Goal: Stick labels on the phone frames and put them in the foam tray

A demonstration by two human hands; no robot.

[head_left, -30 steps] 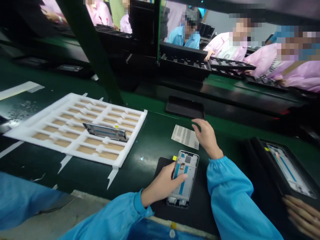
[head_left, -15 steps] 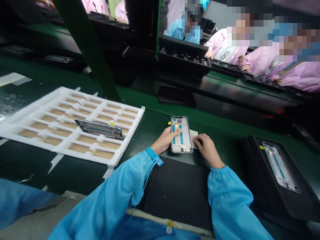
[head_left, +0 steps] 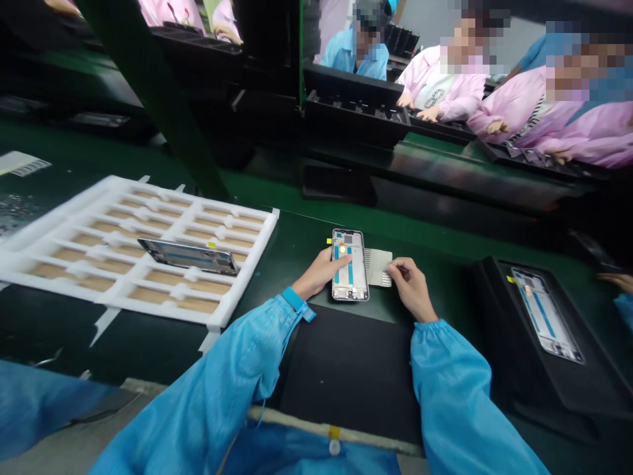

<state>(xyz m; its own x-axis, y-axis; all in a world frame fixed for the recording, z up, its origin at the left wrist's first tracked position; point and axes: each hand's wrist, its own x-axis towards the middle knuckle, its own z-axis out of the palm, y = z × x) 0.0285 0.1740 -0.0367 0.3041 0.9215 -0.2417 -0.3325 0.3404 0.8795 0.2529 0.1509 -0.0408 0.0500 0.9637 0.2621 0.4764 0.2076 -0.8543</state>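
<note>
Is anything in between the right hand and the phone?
Yes, the pale sheet. It lies between them, with the right hand's fingertips at its right edge and its left side next to the phone. Nothing else visible is in the way.

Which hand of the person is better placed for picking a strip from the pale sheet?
Probably the right hand, because it is at the right edge of the pale sheet. The left hand is busy holding the phone frame, which partly hides the sheet.
</note>
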